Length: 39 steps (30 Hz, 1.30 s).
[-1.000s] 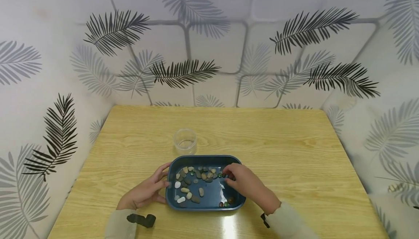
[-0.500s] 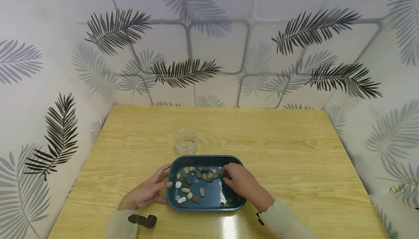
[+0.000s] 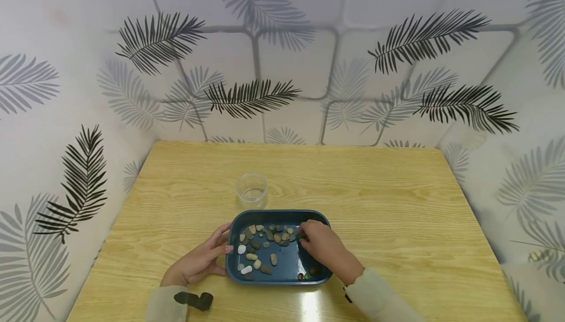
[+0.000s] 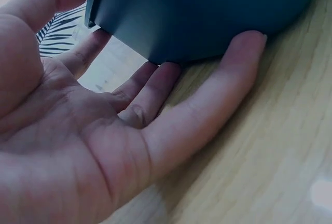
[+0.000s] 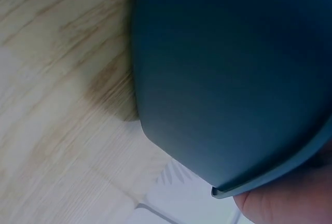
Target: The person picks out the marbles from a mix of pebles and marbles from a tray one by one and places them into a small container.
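A dark blue rectangular tray [image 3: 287, 260] lies on the table with several pebbles [image 3: 252, 257] in it, mostly along its left and far sides. My left hand [image 3: 198, 259] holds the tray's left end; in the left wrist view its fingers spread around the outer wall [image 4: 207, 16]. Over the right wall reaches my right hand [image 3: 328, 248], its fingers bent down at the far right inside, beside small green glass pieces. Whether it pinches one is hidden. Green and reddish glass pieces [image 3: 307, 276] lie in the near right corner. The right wrist view shows mainly the tray's outer wall [image 5: 233, 79].
A clear round container [image 3: 252, 192] stands on the wooden table [image 3: 375, 189] just behind the tray's left half. Leaf-patterned walls [image 3: 282, 67] rise at the table's back and sides.
My right hand has moved slightly left and its fingertips have sunk lower at the far right of the tray. The left hand stays at the tray's left end.
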### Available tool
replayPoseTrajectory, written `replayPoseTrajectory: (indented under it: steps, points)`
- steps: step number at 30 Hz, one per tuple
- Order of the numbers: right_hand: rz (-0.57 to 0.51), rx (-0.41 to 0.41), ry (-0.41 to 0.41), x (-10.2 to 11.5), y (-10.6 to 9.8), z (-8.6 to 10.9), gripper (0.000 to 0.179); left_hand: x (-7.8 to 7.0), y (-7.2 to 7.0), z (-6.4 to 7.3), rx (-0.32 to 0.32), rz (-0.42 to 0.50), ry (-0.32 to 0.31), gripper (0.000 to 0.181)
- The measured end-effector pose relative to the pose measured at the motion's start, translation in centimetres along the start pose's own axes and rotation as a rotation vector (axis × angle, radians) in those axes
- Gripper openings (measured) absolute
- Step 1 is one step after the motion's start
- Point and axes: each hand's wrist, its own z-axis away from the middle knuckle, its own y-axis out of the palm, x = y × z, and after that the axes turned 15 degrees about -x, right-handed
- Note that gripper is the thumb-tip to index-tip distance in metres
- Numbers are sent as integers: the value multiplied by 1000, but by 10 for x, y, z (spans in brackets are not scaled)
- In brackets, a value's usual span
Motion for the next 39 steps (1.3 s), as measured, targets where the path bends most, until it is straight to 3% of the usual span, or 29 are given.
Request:
replayPoseTrajectory:
  steps: [39]
  points:
    - [23,-61,-13,6,15,-4,5,4,-3,0,-1,8,16,59]
